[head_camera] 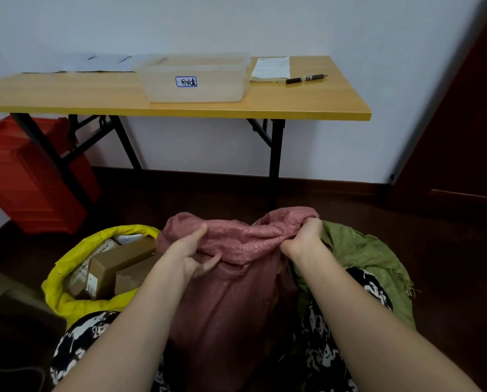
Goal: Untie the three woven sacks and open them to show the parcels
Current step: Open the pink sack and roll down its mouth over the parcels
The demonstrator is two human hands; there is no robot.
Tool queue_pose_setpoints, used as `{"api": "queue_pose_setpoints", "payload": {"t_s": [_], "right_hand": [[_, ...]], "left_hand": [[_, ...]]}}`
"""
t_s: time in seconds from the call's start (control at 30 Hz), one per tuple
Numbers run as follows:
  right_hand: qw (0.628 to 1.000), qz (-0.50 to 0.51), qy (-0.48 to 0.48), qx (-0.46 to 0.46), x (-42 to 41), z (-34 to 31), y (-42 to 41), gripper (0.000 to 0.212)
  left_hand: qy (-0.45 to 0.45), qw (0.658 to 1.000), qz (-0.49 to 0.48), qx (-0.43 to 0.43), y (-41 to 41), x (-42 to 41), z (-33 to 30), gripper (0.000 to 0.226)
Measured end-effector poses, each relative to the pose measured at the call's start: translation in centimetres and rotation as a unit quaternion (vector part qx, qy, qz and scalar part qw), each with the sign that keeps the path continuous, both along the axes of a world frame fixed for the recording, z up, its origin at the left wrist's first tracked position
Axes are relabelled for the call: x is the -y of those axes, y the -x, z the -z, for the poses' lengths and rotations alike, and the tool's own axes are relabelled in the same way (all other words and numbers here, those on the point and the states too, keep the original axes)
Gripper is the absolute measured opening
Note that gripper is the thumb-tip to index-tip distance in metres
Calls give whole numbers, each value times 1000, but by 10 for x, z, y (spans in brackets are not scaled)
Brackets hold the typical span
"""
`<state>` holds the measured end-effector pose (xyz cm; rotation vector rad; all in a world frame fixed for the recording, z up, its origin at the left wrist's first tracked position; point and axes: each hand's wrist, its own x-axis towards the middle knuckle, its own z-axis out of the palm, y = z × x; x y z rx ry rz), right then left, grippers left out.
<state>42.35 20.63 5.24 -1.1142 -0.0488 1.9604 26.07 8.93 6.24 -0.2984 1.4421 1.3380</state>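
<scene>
Three woven sacks on floor. Centre: red sack [231, 278], mouth bunched, gripped by left hand [190, 251] & right hand [303, 236], both clenched on fabric. Left: yellow sack [67, 278] open, cardboard parcels [115, 267] visible. Right: green sack [361, 256], touching red.

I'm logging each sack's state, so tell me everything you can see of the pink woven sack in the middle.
The pink woven sack is coarse, dusty-rose plastic weave, standing upright on the floor between the yellow sack and the green sack. Its top is bunched and crumpled, with nothing of its contents showing. The left hand and right hand each grip the gathered mouth, one on either side.
</scene>
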Motion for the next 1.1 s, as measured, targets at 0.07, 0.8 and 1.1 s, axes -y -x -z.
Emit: {"api": "queue_pose_setpoints", "payload": {"t_s": [0.07,0.8,1.1], "right_hand": [[999,9,-19,26,6,2,0,49],[999,-34,-6,-25,4,20,-16,44],[933,-165,-17,321,0,26,-29,41]], "left_hand": [[1,999,46,8,-8,-4,2,51],[-239,963,-112,51,4,-23,29,65],[-204,966,-155,43,24,-3,14,41]]}}
